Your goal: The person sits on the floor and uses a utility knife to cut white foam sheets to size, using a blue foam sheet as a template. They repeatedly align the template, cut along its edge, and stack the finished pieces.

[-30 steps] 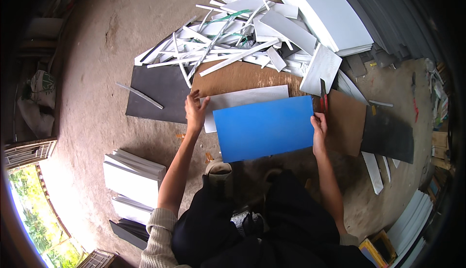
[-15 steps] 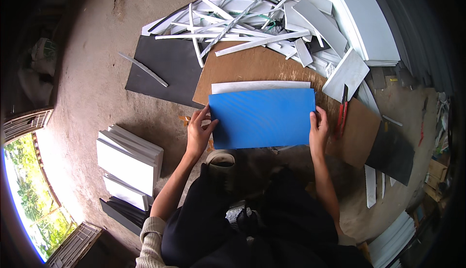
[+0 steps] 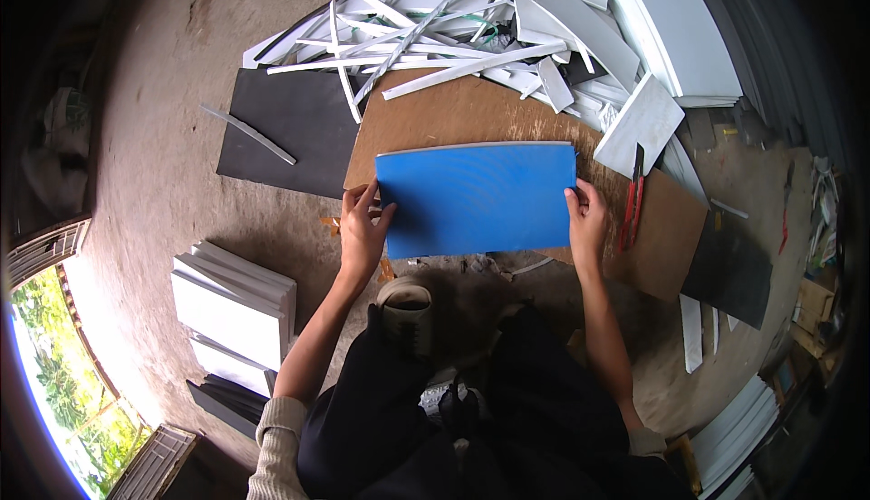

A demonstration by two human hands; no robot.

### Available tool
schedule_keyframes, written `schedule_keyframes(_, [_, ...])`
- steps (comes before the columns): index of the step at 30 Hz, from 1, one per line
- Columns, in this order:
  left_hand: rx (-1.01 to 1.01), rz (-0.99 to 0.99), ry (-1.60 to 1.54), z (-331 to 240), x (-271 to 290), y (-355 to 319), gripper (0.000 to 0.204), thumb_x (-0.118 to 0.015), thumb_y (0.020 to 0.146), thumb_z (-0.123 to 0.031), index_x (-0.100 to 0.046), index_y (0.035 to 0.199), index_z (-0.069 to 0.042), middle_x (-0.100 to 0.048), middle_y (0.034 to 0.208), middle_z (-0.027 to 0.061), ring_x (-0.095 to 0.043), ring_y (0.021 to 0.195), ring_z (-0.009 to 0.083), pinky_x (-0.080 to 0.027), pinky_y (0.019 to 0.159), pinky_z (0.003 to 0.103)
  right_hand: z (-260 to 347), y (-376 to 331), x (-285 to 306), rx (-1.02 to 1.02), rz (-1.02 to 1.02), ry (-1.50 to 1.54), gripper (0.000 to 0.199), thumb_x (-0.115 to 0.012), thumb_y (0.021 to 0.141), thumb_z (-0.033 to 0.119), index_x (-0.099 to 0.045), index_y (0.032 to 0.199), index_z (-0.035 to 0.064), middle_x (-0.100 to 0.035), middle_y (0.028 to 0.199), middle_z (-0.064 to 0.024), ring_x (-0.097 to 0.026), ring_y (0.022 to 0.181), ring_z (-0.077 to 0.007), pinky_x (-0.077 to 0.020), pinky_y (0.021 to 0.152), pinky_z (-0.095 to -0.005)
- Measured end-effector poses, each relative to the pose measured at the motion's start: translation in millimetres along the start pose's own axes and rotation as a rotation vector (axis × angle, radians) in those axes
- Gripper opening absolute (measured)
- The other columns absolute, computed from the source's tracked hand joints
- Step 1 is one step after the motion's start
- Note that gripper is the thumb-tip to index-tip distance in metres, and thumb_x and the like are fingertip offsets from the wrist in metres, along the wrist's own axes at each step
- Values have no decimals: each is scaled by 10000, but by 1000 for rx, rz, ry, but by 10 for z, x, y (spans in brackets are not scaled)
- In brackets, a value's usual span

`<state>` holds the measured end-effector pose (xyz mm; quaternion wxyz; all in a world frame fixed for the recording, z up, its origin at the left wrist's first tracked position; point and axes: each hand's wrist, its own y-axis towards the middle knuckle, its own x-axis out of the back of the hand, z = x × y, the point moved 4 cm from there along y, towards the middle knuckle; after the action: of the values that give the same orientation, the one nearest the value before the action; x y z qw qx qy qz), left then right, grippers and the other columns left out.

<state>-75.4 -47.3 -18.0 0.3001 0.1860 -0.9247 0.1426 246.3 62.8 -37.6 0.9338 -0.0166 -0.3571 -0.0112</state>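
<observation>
A flat blue rectangular sheet (image 3: 476, 201) lies crosswise in front of me, above the near part of a worn brown board (image 3: 435, 106). A thin pale edge shows along its far side; the rest of what lies under it is hidden. My left hand (image 3: 364, 237) grips the sheet's left end, thumb and fingers at the edge. At the opposite end my right hand (image 3: 588, 228) holds the right edge the same way. A red and black cutter knife (image 3: 632, 206) rests on the brown board, right of my right hand.
Beyond the board is a heap of white offcut strips (image 3: 426, 33). A black sheet (image 3: 290, 124) lies at the left, with a stack of white panels (image 3: 231, 310) nearer me. Long white boards (image 3: 648, 20) stand at the far right. My shoe (image 3: 405, 310) is close below the blue sheet.
The blue sheet has moved away from me over the white sheet, which now shows only as a thin edge. Both hands moved with it. The whole view has shifted slightly.
</observation>
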Motion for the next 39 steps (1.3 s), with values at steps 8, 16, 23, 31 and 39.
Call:
schedule_keyframes(8, [-35,11,64,52,-13,31,415,-635,733,-50,-497,1114,41,-518,1004,157,-590,816,209,-513,673,288,-169,110,-85,-9,72,125,293,-608,793,176,-549,1002,-20,-581,877,-115,-550,738,-174,-446,660,-298])
schedule_keyframes(16, [-45,63,-341,-13,196,503,435,-615,742,-25,-461,1146,21,-492,1009,111,-547,831,160,-476,727,259,386,28,266,-406,470,710,331,-640,772,174,-538,1053,32,-576,962,-33,-522,887,-120,-387,813,-269])
schedule_keyframes(23, [31,-261,-649,-574,-80,321,769,-625,795,-274,-101,1333,-108,-200,1318,193,-315,1189,297,-299,969,403,637,-317,228,-497,287,1090,359,-591,812,182,-452,1136,119,-500,1044,16,-456,950,-120,-366,786,-314])
schedule_keyframes(31, [146,-38,-911,-555,-276,56,624,-673,735,-91,-260,1196,-17,-443,1088,139,-468,995,196,-405,855,313,285,-908,93,-556,921,1124,391,-479,887,299,-389,1166,41,-480,1087,-54,-449,1025,-160,-417,822,-347])
schedule_keyframes(39, [230,195,-612,-182,-372,0,609,-690,700,-110,-297,1151,9,-475,1026,161,-514,921,210,-462,774,321,260,-469,105,-312,737,533,361,-473,891,277,-457,1185,67,-487,1113,-68,-449,1046,-137,-411,826,-283])
